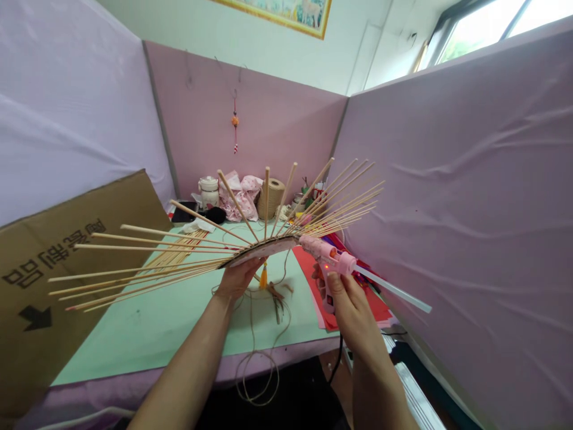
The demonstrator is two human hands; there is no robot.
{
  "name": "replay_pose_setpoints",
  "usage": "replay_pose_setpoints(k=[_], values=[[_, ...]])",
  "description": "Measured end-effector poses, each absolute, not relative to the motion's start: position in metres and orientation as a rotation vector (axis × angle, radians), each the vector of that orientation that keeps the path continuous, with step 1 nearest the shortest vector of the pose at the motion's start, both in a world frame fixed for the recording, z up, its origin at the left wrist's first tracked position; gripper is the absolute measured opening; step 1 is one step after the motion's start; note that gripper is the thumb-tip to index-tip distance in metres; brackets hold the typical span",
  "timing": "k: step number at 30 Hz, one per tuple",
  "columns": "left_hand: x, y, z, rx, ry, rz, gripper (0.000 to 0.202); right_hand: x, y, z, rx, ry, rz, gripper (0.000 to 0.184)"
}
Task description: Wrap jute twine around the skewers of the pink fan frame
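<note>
My left hand [239, 278] grips a round cardboard disc [264, 249] from below and holds it up over the table, tilted nearly edge-on. Thin wooden sticks [267, 203] fan out from the disc's rim on all visible sides. In my right hand [342, 292] is a pink hot glue gun [329, 254], its small orange light lit and a long clear glue stick [394, 288] jutting from its back. The gun's nozzle end meets the disc's right edge; its tip is hidden. Beneath the disc hang a yellow tassel [263, 276] and loose twine [252, 322].
A mint-green tabletop [147, 334] lies below, with red paper sheets [308, 280] at right and a bundle of sticks [179, 254] at left. Cardboard [80, 269] leans on the left. A twine spool [271, 197] and white jar [209, 192] stand behind. Pink panels [447, 179] enclose the table.
</note>
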State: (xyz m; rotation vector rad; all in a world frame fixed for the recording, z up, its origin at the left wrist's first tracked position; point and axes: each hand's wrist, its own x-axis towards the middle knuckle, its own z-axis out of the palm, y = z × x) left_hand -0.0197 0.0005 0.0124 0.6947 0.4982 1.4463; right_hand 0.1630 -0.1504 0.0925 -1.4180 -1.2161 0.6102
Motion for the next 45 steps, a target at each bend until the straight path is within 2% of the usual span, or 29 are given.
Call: replay_pose_setpoints(k=[19,45], values=[[-0.0180,-0.0021,0.0161,0.733,0.482,1.437,0.036,0.1640,-0.1490,0.0929,-1.451,-1.238,0.530,0.052],[-0.0183,-0.0053,0.0194,0.728,0.503,1.417,0.037,0.1634,-0.1478,0.0863,-1.408,-1.200,0.605,0.050]])
